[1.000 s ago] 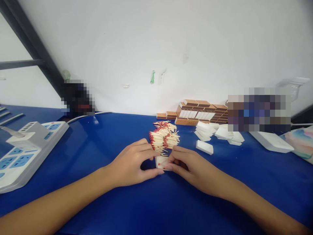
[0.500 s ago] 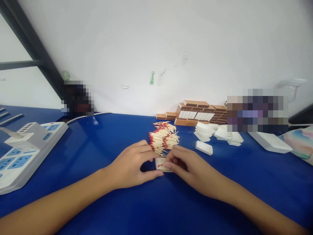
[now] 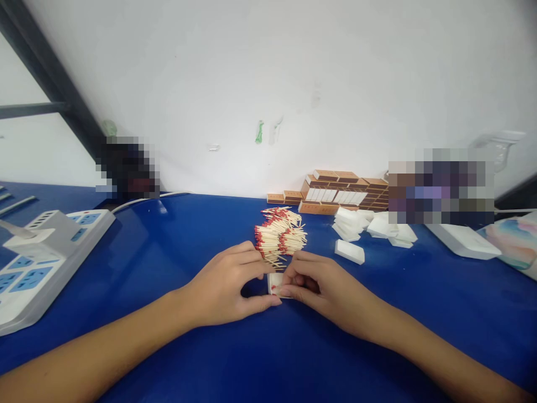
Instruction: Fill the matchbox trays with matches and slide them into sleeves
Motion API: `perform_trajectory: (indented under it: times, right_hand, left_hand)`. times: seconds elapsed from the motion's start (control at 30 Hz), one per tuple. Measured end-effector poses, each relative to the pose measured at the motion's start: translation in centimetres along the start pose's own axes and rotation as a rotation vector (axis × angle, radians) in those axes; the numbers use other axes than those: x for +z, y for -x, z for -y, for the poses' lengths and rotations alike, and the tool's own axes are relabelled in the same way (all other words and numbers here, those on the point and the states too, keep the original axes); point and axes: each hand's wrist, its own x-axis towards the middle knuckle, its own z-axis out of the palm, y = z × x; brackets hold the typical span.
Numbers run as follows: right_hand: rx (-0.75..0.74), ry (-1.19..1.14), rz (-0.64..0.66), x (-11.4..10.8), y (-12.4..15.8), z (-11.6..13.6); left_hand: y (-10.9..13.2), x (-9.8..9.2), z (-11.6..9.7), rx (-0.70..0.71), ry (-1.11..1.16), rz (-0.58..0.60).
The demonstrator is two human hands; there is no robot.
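Matches (image 3: 272, 238) Heaped Behind Tray (image 3: 277, 279) on Blue Surface (image 3: 201, 358)

Thumb and forefinger of the left hand (image 3: 229, 285) are clamped lightly across the left end of the small white tray, one at the near edge and one at the far. The right hand (image 3: 327, 282) reaches in from the other side, thumb and fingertips bunched over the tray; whether they are closed on a match cannot be told. A few red heads show inside, at the tray's left end. The step in hand appears to be laying or straightening matches in the tray; the next move would call for a firm left hold and a fine, light right pinch within low walls.

Just beyond the tray, the loose matches lie in rough, layered bunches, slim pale sticks tipped in red. Nearby on the right, one smooth, blocky white piece (image 3: 349, 251) rests apart from a jumble of similar pieces (image 3: 350, 221). Against the matt white wall (image 3: 210, 73), tan and dark-brown boxes (image 3: 344, 190) are stacked like bricks, with a row of white ends slanting across the middle. The glossy surface catches a soft gleam at far left.
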Motion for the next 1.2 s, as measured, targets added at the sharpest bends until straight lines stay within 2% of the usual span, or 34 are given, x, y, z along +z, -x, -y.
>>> perform_trajectory:
  times: [0.3, 0.5, 0.77, 1.2]
  right_hand:
    - [-0.052, 0.029, 0.057, -0.4, 0.1, 0.2]
    - [-0.138, 0.104, -0.017, -0.2, 0.3, -0.3]
    - [-0.132, 0.217, -0.021, -0.1, 0.1, -0.1]
    - [-0.077, 0.352, 0.064, -0.4, 0.4, 0.6]
  left_hand:
    - [0.0, -0.1, -0.1, -0.006, 0.003, 0.017]
    - [0.0, -0.1, -0.1, 0.000, -0.002, 0.017]
    - [0.0, -0.2, -0.2, -0.001, -0.013, 0.020]
    - [-0.1, 0.1, -0.4, 0.007, 0.014, 0.018]
